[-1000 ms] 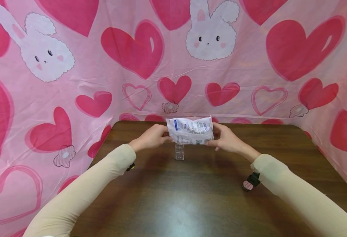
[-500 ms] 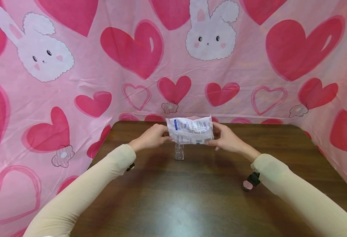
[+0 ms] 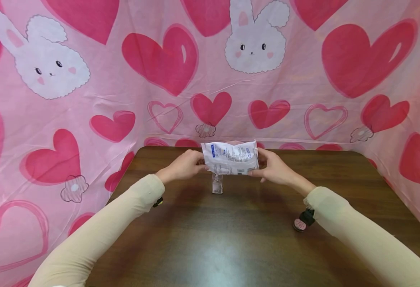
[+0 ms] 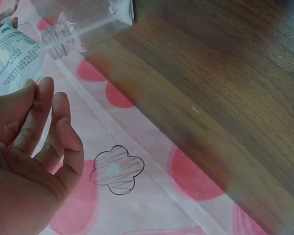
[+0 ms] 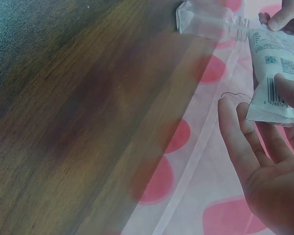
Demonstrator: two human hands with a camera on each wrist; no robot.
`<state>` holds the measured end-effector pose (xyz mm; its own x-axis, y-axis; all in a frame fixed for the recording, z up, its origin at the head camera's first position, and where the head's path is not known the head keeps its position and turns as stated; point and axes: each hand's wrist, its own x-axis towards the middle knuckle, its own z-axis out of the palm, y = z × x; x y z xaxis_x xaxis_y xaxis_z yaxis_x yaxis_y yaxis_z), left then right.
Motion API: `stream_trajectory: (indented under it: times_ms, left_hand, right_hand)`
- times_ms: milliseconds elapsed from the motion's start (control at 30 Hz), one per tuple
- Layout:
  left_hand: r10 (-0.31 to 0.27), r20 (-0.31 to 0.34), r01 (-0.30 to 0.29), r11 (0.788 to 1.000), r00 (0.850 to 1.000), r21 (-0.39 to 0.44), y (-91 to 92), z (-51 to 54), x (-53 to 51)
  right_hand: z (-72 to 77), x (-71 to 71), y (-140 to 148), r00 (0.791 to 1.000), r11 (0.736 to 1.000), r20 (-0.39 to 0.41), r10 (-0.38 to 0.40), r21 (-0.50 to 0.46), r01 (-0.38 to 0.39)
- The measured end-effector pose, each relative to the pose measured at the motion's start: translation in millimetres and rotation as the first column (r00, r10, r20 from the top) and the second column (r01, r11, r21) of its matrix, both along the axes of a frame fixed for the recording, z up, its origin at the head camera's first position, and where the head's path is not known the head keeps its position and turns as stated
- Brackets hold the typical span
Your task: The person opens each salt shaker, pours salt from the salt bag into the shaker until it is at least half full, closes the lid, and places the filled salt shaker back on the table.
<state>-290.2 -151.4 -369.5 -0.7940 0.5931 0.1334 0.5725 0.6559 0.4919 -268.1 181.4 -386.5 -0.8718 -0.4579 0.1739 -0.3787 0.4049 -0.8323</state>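
Observation:
A white plastic packet (image 3: pixel 230 158) with blue and dark print is held tilted above a small clear bottle (image 3: pixel 217 186). The bottle stands upright on the table, its mouth just under the packet's lower edge. In the left wrist view a pale streak runs from the packet through the bottle's threaded neck (image 4: pixel 56 41), and whitish stuff shows near its base. My left hand (image 3: pixel 185 164) pinches the packet's left end between thumb and index finger. At the other end my right hand (image 3: pixel 275 167) grips the packet, thumb in front and fingers behind; a barcode shows beside that thumb in the right wrist view.
The dark wooden table (image 3: pixel 202 231) reaches forward to a pink cloth backdrop (image 3: pixel 231 85) with hearts and rabbits, which also rises at both sides. A black device with a round pink part (image 3: pixel 300 224) sits by the right sleeve cuff.
Both hands and the packet have hardly moved. Inside the bottle the lower part looks whiter than one second ago.

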Motion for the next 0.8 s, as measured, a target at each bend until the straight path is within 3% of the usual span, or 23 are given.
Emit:
stream_trajectory:
  times_ms: [800]
  left_hand:
    - [-0.006,0.014,0.006,1.0,1.0,0.012,0.7,2.1,1.5]
  right_hand:
    - [0.1,1.7,0.5,1.0,1.0,-0.02,-0.001,0.001,0.001]
